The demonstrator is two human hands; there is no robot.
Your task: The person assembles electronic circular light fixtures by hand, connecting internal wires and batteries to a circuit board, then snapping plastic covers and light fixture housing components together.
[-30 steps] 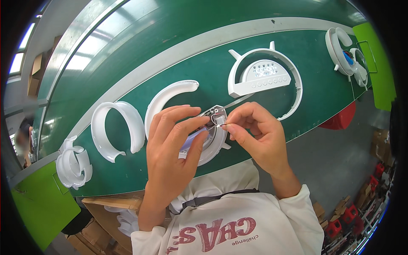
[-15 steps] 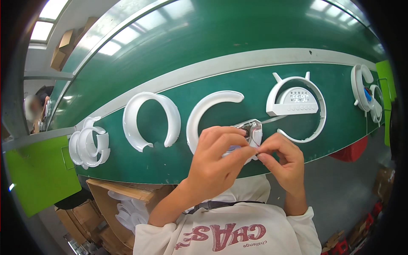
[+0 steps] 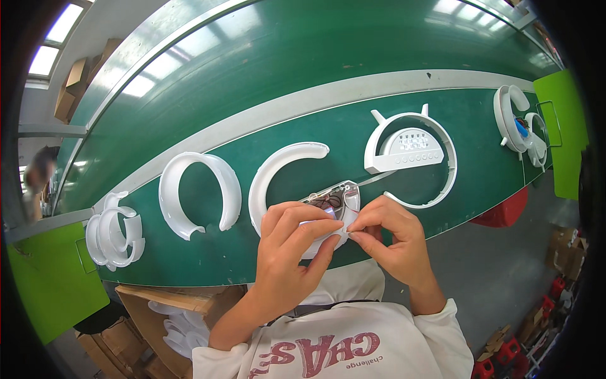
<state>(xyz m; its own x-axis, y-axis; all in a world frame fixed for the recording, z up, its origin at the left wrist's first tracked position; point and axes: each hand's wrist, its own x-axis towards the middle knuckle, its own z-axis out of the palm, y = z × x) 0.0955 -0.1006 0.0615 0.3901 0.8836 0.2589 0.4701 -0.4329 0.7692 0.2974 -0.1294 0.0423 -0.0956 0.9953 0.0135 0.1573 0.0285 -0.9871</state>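
My left hand (image 3: pixel 291 245) grips a small clear-and-white plastic part (image 3: pixel 332 201) with dark wires inside it, held just above the green conveyor belt (image 3: pixel 265 82). My right hand (image 3: pixel 392 238) pinches the right edge of that same part with thumb and forefinger. The part sits over the lower right end of a white C-shaped plastic ring (image 3: pixel 278 169) lying on the belt. The lower half of the part is hidden by my fingers.
Another white C-shaped ring (image 3: pixel 201 194) lies to the left, and stacked rings (image 3: pixel 113 228) at the far left. A round white housing with tabs (image 3: pixel 411 153) lies to the right, more white parts (image 3: pixel 519 123) beyond it. Green panels (image 3: pixel 50 278) flank the belt. A cardboard box (image 3: pixel 158 316) holds white parts below.
The view has shifted, so the belt and rings sit further right and lower in the picture. Both hands stay on the small part, fingers adjusting slightly.
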